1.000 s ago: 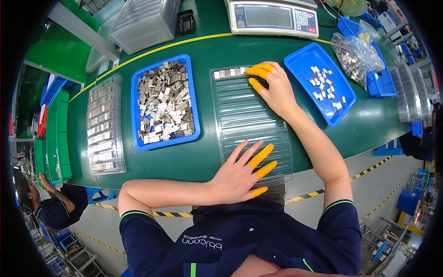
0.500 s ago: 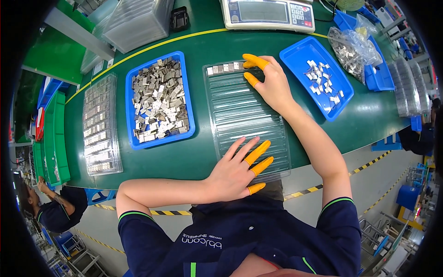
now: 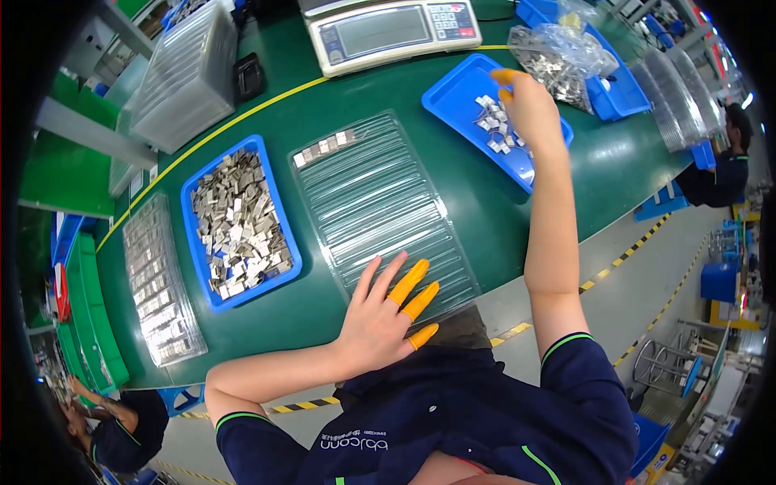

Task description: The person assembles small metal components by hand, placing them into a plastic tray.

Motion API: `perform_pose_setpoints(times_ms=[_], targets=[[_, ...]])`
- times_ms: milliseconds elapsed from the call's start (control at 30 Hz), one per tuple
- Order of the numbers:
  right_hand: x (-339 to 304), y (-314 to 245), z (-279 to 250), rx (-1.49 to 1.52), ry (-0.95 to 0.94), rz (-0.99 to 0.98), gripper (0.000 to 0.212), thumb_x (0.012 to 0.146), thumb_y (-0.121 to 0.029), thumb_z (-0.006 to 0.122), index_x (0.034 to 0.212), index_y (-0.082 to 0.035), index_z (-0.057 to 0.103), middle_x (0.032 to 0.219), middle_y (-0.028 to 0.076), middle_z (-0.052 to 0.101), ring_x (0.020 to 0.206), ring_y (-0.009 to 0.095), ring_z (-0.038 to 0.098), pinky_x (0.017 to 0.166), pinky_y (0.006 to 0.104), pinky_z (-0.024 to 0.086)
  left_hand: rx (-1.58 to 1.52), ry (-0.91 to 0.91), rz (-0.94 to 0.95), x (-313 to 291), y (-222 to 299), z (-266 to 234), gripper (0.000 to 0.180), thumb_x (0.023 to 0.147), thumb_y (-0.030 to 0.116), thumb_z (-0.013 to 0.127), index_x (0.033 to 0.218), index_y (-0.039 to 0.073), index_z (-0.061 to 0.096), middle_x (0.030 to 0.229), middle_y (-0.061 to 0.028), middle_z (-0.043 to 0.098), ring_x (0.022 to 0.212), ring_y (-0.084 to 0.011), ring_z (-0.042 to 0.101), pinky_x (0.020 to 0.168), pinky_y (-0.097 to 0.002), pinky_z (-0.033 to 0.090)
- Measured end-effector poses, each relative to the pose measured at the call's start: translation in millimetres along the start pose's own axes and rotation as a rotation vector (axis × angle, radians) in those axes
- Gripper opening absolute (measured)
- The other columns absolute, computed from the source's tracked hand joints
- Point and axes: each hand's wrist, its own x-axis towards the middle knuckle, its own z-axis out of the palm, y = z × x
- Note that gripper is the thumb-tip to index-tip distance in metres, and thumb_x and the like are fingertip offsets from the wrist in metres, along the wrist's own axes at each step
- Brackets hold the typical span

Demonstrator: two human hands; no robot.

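Note:
A clear ribbed plastic tray lies in front of me on the green table, with a short row of small metal pieces in its far left slot. My left hand, several fingers in orange finger cots, lies flat with fingers spread on the tray's near edge. My right hand, also with orange cots, reaches over the blue bin on the right and touches the small metal pieces in it. Whether it holds one is hidden.
A larger blue bin full of metal pieces sits left of the tray, with a filled clear tray further left. A weighing scale, stacked clear trays and a plastic bag of parts stand at the back. Other workers sit at lower left and far right.
My right hand has moved from the tray's far end rightward into the small blue bin. My left hand has stayed flat on the tray's near edge.

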Motion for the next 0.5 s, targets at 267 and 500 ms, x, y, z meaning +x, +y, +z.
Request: perform_pose_setpoints(times_ms=[267, 500], targets=[[-5, 17, 4, -0.017, -0.338, 0.209, 0.070, 0.059, -0.034, 0.081, 0.119, -0.008, 0.056, 0.117, 0.018, 0.053, 0.107, 0.031, 0.054, 0.090, 0.0376, 0.045, -0.039, 0.064, 0.030, 4, -1, -1, 0.048, 0.074, 0.031, 0.068, 0.113, 0.006, 0.060, 0.125, -0.0146, 0.050, 0.128, -0.0365, 0.033, 0.107, -0.0541, 0.018], [7, 17, 4, 0.058, -0.007, 0.324, 0.032, 0.075, -0.026, 0.070, 0.102, -0.009, 0.067, 0.093, 0.014, 0.066, 0.097, 0.029, 0.059, 0.078, 0.0390, 0.049, -0.016, 0.174, 0.002, 4, -9, 2, 0.057, 0.066, 0.026, 0.075, 0.115, 0.007, 0.055, 0.126, -0.0107, 0.050, 0.124, -0.0323, 0.040, 0.105, -0.0567, 0.020]])
